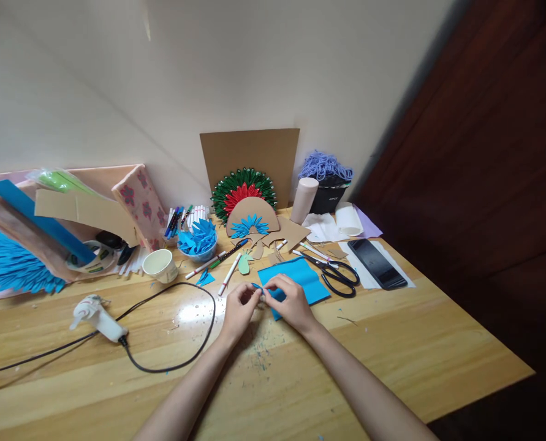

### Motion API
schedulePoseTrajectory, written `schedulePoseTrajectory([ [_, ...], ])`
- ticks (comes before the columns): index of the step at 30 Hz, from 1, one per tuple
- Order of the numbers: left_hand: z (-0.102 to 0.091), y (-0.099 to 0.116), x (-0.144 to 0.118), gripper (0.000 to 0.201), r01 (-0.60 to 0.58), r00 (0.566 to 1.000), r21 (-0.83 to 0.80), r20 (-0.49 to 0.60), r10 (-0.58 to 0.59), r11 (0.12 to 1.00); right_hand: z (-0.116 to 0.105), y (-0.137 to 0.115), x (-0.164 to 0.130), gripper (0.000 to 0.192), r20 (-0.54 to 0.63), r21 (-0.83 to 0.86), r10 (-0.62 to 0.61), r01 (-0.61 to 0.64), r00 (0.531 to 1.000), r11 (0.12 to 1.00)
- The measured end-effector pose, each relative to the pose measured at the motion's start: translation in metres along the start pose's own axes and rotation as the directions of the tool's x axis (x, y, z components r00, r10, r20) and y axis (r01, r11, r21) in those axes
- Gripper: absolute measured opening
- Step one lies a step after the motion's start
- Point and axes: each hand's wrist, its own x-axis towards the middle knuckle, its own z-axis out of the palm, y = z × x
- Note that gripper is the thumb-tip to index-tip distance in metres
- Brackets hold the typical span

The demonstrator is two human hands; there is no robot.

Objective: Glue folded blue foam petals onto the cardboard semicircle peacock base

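My left hand (240,308) and my right hand (290,299) meet at the middle of the wooden table (392,343), fingertips pinched together on a small blue paper piece (257,288). Just behind my right hand lies a blue paper sheet (307,278). A bowl of folded blue paper pieces (198,241) stands behind my left hand. A cardboard half-disc with blue petals (251,219) leans against a round green and red paper ornament (242,187).
Black scissors (339,278) and a phone (376,263) lie to the right. Markers (229,274) are scattered near the bowl. A glue gun (97,318) with a black cord, a paper cup (160,265) and stacked cardboard sit left. The table edge drops off at right.
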Motion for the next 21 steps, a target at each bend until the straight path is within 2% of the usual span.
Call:
schedulePoseTrajectory([
  [11,0.0001,0.0059,0.0002,0.023,0.028,1.000,-0.010,-0.014,-0.028,1.000,0.0050,0.0033,-0.0026,0.010,-0.009,0.045,0.021,-0.021,1.000,0.999],
  [21,-0.0011,0.0086,0.0007,0.021,0.026,1.000,-0.068,-0.001,-0.026,0.997,0.0040,0.0050,-0.0027,0.012,0.043,-0.125,-0.117,0.122,0.992,0.985],
])
